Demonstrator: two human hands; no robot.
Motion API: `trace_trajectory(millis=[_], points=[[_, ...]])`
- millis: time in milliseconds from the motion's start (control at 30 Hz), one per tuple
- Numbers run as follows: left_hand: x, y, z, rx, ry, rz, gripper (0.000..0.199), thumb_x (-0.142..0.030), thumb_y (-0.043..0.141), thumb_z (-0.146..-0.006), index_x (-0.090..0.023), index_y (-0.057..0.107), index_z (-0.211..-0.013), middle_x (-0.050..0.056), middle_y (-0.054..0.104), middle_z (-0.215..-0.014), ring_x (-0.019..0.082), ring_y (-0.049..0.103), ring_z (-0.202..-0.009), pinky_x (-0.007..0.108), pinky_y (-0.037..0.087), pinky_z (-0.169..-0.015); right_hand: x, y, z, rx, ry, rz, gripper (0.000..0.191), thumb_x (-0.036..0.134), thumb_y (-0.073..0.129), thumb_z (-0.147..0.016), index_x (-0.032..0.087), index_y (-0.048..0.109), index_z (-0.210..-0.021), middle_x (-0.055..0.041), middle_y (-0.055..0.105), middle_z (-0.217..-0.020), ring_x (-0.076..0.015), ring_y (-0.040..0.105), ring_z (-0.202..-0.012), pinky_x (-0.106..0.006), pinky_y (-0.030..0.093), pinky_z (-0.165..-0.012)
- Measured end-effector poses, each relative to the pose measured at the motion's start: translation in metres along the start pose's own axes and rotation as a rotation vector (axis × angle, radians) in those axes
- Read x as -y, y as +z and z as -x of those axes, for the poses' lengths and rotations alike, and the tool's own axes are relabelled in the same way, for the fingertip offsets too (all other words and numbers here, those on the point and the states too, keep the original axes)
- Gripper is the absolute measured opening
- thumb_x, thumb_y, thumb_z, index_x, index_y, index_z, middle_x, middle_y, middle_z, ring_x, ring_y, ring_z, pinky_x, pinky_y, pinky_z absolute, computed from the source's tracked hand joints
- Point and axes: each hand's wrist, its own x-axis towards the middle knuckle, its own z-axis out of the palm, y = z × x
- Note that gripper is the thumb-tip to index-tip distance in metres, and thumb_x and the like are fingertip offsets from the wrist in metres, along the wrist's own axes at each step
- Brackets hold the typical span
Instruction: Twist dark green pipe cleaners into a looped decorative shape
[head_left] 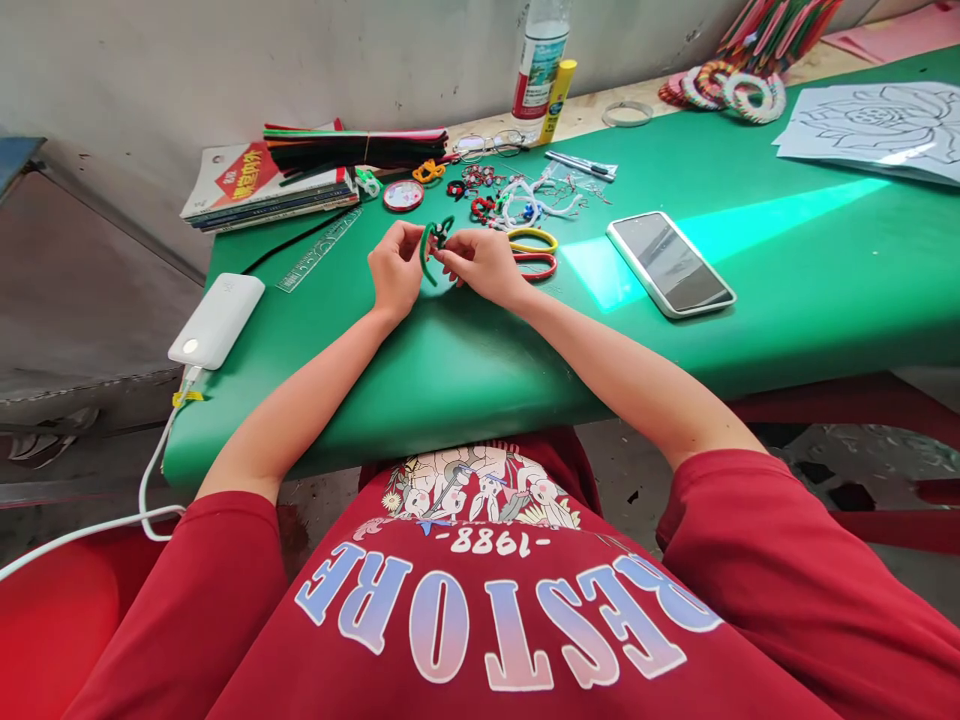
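Between my two hands is a green pipe cleaner (427,256), bent into a curve, with a darker twisted part at its top right. My left hand (397,268) pinches it from the left side. My right hand (484,264) is closed on the dark twisted part, its fingertips close to those of the left. Both hands are just above the green tabletop. Beside my right hand lie scissors (536,266) with yellow and red handles, their blades hidden behind the hand. Small twisted pipe cleaner pieces (525,200) in white, red and blue lie just beyond.
A phone (673,265) lies right, a white power bank (217,320) with a cable left. Books (262,190) carry bundled pipe cleaners (352,148). A clear ruler (319,250), tape roll (403,195), glasses (491,145), bottle (540,70), glue stick (558,100) and drawings (874,130) are farther back.
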Motion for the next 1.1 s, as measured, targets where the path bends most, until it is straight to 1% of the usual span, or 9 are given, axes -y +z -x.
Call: trace_trajectory(millis=[67,167,333,467,600,767,867,933,1100], points=[[0.003,0.002,-0.001,0.024,-0.004,-0.002,0.057,-0.065,0.105,-0.115,-0.028,0.067,-0.095,0.002,0.079,-0.092,0.031,0.091,-0.111,0.038,0.073,-0.104,0.000,0.001,0.000,-0.009,0.002,0.004,0.050,0.041,0.103,-0.115,0.028,0.067,-0.083,-0.0004,0.071,-0.072,-0.0278,0.078,-0.067,-0.046,0.083,-0.077],[0.011,0.004,-0.004,0.049,-0.029,0.003,0.055,-0.062,0.105,-0.115,-0.028,0.066,-0.095,0.002,0.079,-0.092,0.030,0.091,-0.108,0.037,0.073,-0.103,0.002,0.002,0.000,0.002,0.021,0.006,0.052,0.036,0.103,-0.114,0.029,0.064,-0.081,0.0003,0.072,-0.071,-0.0268,0.077,-0.067,-0.045,0.083,-0.079],[0.028,0.007,-0.012,0.079,-0.034,0.067,0.063,-0.061,0.109,-0.110,-0.027,0.061,-0.089,-0.001,0.074,-0.084,0.026,0.089,-0.096,0.033,0.075,-0.096,0.011,-0.005,0.001,0.046,0.050,0.031,0.061,0.040,0.115,-0.108,0.029,0.063,-0.079,-0.0010,0.073,-0.073,-0.0289,0.082,-0.075,-0.043,0.084,-0.082],[0.035,0.008,-0.016,0.140,-0.050,0.145,0.069,-0.058,0.115,-0.107,-0.026,0.057,-0.086,-0.002,0.073,-0.081,0.022,0.086,-0.085,0.030,0.075,-0.089,0.020,-0.012,0.004,0.068,0.085,0.038,0.053,0.025,0.114,-0.108,0.026,0.069,-0.079,-0.0025,0.074,-0.076,-0.0290,0.085,-0.081,-0.038,0.082,-0.086],[0.033,0.006,-0.016,0.136,-0.062,0.142,0.068,-0.059,0.114,-0.108,-0.026,0.058,-0.086,-0.003,0.073,-0.080,0.020,0.083,-0.078,0.030,0.074,-0.085,0.024,-0.013,0.005,0.042,0.139,-0.042,0.050,0.013,0.110,-0.109,0.025,0.070,-0.081,-0.0009,0.073,-0.078,-0.0246,0.081,-0.078,-0.031,0.076,-0.077],[0.028,0.004,-0.013,0.094,-0.003,0.048,0.058,-0.062,0.109,-0.112,-0.027,0.067,-0.095,-0.002,0.076,-0.085,0.022,0.087,-0.086,0.030,0.074,-0.091,0.037,-0.015,0.005,0.014,0.324,-0.195,0.050,0.013,0.109,-0.110,0.024,0.067,-0.085,0.0013,0.068,-0.075,-0.0200,0.074,-0.068,-0.022,0.064,-0.058],[0.023,0.004,-0.011,0.070,0.013,-0.031,0.050,-0.058,0.105,-0.115,-0.026,0.070,-0.097,-0.001,0.078,-0.088,0.023,0.089,-0.091,0.031,0.073,-0.095,0.053,-0.016,0.007,0.014,0.465,-0.342,0.046,0.006,0.102,-0.112,0.024,0.066,-0.090,0.0019,0.070,-0.077,-0.0163,0.072,-0.066,-0.017,0.061,-0.057],[0.018,0.005,-0.009,0.057,0.025,-0.078,0.044,-0.051,0.102,-0.117,-0.026,0.072,-0.096,-0.001,0.080,-0.089,0.024,0.090,-0.092,0.031,0.072,-0.097,0.063,-0.017,0.008,0.004,0.552,-0.443,0.043,0.002,0.094,-0.114,0.024,0.065,-0.092,0.0012,0.072,-0.078,-0.0152,0.072,-0.066,-0.015,0.062,-0.059],[0.008,0.002,0.000,0.104,0.120,-0.155,0.032,-0.030,0.095,-0.118,-0.025,0.076,-0.093,-0.001,0.083,-0.090,0.023,0.088,-0.092,0.029,0.070,-0.096,0.075,-0.019,0.006,-0.021,0.754,-0.644,0.038,0.004,0.089,-0.116,0.023,0.065,-0.092,-0.0012,0.069,-0.074,-0.0186,0.072,-0.067,-0.019,0.065,-0.061]])
